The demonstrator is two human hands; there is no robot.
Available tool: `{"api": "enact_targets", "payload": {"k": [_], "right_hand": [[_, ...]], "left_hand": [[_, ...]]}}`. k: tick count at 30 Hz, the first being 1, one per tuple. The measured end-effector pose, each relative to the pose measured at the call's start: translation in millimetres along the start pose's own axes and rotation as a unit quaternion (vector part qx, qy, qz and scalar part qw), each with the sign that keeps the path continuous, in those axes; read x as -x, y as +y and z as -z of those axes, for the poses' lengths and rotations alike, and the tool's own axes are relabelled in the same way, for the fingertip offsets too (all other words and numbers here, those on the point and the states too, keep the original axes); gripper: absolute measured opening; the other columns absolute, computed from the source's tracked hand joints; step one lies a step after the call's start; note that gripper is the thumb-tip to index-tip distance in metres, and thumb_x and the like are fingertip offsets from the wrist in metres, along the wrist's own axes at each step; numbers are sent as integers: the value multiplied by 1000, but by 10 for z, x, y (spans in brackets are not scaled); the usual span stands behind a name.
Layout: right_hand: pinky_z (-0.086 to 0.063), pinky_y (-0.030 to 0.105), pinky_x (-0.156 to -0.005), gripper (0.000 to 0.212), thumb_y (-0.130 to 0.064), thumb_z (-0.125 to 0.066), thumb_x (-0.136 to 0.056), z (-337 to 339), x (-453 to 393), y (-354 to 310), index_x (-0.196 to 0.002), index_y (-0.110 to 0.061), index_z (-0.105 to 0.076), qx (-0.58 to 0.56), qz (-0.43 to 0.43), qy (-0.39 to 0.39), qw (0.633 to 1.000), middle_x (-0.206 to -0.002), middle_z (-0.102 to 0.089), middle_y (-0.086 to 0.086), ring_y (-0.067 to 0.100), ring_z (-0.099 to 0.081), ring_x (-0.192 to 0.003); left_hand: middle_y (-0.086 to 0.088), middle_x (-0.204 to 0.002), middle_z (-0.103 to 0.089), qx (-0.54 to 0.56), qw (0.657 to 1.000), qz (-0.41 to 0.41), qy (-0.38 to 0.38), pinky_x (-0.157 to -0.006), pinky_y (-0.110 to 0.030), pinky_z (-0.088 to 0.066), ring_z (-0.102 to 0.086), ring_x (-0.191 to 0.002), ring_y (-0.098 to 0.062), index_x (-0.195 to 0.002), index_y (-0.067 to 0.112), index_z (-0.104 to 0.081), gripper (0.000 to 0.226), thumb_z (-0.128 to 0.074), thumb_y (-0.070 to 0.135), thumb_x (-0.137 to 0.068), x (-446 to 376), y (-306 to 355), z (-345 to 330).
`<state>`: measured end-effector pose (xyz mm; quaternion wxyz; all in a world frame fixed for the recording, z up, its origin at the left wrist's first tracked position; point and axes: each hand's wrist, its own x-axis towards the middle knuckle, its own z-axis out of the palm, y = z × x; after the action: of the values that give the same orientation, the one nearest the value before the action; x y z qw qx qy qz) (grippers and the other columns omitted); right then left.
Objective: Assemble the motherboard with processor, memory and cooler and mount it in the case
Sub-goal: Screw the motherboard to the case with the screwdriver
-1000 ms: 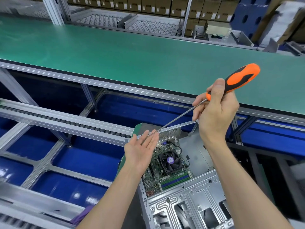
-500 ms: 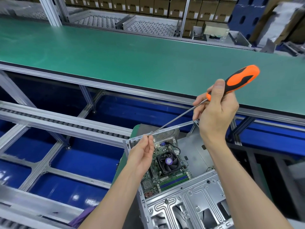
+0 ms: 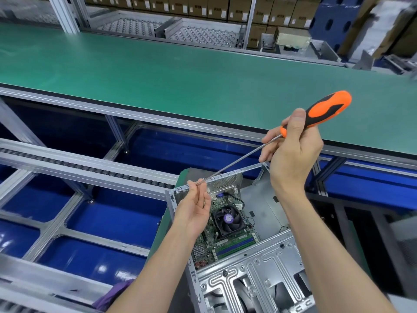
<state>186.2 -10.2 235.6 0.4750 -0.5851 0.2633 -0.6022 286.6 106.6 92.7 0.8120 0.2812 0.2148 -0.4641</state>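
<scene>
Motherboard [image 3: 228, 231] already lies inside the case [image 3: 255, 276], cooler [image 3: 228, 219] fitted at its middle and memory [image 3: 237, 245] seated just nearer than the cooler; the processor is presumably under it, unseen. Screwing the board down looks to be what remains. Above the case's far rim, the right hand [image 3: 291, 154] grips the screwdriver [image 3: 325, 109] at the base of its orange handle. Its long shaft slants down-left from handle to tip. The left hand [image 3: 196, 204] pinches something at that tip with curled fingertips, probably a screw, too small to tell.
</scene>
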Motion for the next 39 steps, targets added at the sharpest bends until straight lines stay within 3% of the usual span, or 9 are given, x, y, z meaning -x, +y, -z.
{"api": "enact_targets", "payload": {"k": [6, 12, 20, 24, 28, 30, 32, 35, 39], "right_hand": [[-37, 29, -37, 34, -37, -43, -105, 21, 20, 33, -85, -10, -50, -8, -19, -25, 999, -62, -63, 12, 34, -53, -35], [-48, 31, -50, 4, -5, -55, -96, 122, 83, 112, -92, -6, -57, -9, -31, -108, 994, -70, -68, 12, 35, -65, -50], [-58, 38, -55, 16, -12, -60, -98, 94, 157, 174, -93, 3, -56, 30, -49, -158, 986, -79, -74, 10, 29, -72, -61], [-58, 39, -55, 13, -12, -59, -99, 27, 106, 88, -91, -2, -54, 43, -37, -181, 982, -77, -73, 10, 29, -71, -59], [-58, 36, -54, 12, -12, -59, -98, -72, 20, 3, -89, -4, -55, 61, -13, -198, 978, -74, -72, 9, 28, -70, -57], [-58, 36, -53, 13, -12, -59, -97, -116, 1, 3, -91, -1, -56, 72, -1, -208, 975, -72, -71, 8, 26, -69, -55], [-58, 38, -52, 12, -13, -58, -96, -155, 28, 47, -90, -3, -56, 95, 9, -224, 970, -70, -71, 6, 23, -68, -53], [-58, 42, -53, 11, -16, -59, -95, -216, 144, 179, -87, -9, -55, 125, 14, -255, 959, -67, -70, 2, 20, -67, -50], [-56, 43, -54, 10, -17, -59, -95, -323, 370, 406, -88, -16, -53, 148, 22, -302, 941, -66, -69, -2, 14, -66, -52]], "left_hand": [[1, -104, -77, 38, 999, 5, -9, -58, -19, -56, -73, -84, -3, -106, 8, -71, 33, -69, 31, -83, -16, 0, 25], [-1, -111, -75, 113, 994, -6, -2, -58, -18, -56, -74, -81, -5, -111, 10, -71, 28, -66, 27, -90, 22, -31, -22], [-4, -103, -77, 151, 988, -17, 22, -59, -17, -57, -74, -73, -6, -110, 7, -67, 26, -62, 26, -94, 83, -122, -77], [-6, -112, -75, 99, 995, -20, 10, -76, -21, -58, -75, -84, -8, -112, 5, -66, 35, -58, 35, -96, 86, -131, -86], [-25, -119, -66, 14, 1000, 2, 7, -102, -41, -51, -65, -112, -33, -114, -5, -55, 55, -46, 48, -100, 147, -90, 37], [-18, -113, -66, -91, 995, -38, 13, -105, -40, -49, -64, -108, -30, -108, 1, -56, 42, -42, 40, -105, 192, -53, 113], [-2, -103, -69, -269, 951, -147, 21, -101, -33, -50, -67, -96, -15, -97, 12, -60, 22, -45, 25, -106, 242, 13, 185], [18, -102, -74, -505, 792, -342, 39, -88, -21, -49, -68, -99, 1, -107, 32, -70, 19, -58, 19, -100, 263, 241, 212], [18, -104, -73, -611, 692, -362, -128, -83, -16, -48, -65, -92, 1, -109, 34, -74, 28, -67, 12, -92, 175, 578, 98]]}}
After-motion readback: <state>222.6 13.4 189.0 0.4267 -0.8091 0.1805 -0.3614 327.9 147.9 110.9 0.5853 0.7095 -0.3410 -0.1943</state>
